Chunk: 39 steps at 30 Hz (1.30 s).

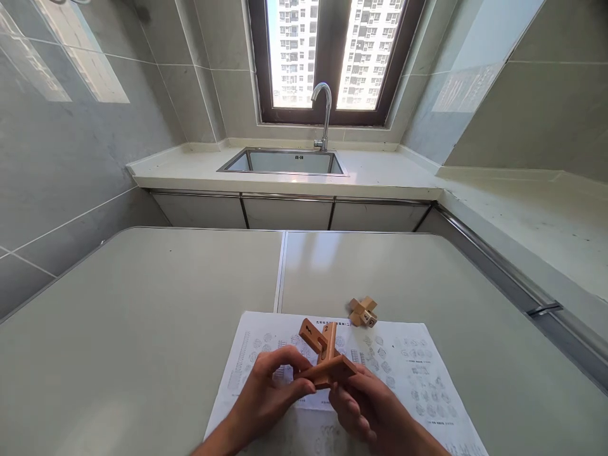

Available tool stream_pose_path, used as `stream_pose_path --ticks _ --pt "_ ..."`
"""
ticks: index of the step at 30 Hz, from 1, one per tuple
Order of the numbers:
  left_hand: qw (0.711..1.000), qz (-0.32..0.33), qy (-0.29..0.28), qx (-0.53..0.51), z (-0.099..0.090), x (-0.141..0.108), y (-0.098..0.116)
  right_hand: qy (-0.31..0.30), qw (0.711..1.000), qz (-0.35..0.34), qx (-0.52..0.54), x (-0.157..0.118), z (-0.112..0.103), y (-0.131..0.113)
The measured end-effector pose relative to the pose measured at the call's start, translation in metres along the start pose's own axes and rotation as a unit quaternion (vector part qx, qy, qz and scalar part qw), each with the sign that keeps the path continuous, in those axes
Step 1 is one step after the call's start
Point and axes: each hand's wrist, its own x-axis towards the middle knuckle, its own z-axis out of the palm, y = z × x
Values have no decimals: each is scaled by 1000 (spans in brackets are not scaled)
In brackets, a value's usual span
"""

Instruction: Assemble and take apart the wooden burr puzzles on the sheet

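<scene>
Over the white printed paper sheet [441,392], left hand [270,387] and right hand [370,403] both grasp the reddish-brown assembly of numbered wooden bars [329,370], with tan wooden cross-shaped block cluster [363,312] at sheet's far edge.

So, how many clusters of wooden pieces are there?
2: a reddish-brown cluster held between the left hand and right hand, and a paler cluster at the far edge of the paper. Hands could hide more.

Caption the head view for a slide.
Left hand and right hand hold crossed brown wooden bars above a white printed paper sheet, with a tan wooden block cluster at its far edge.
</scene>
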Motion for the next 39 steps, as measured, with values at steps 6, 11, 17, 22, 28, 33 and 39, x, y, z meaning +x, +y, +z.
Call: stream_pose_path --ticks 6,11,17,22,28,33,39 --pt "1000 -9 16 -17 0 -1 -3 -15 1000 -22 0 1 7 -1" --pt "993 7 -23 -116 -1 1 -4 -11 1000 13 -2 -3 12 -2" --pt "994 21 -57 -91 -1 0 2 55 998 -29 -10 -2 10 -6" --pt "997 2 -39 -61 -10 2 5 85 994 -68 -3 -5 9 -15" --pt "996 -18 72 44 -41 17 1 69 995 -76 -16 -4 10 -15" --pt "968 -39 175 173 -56 23 -8 53 995 -72 -53 -3 9 -12" --pt "938 2 186 294 -58 22 -16 33 992 -80 -88 -4 10 -8"
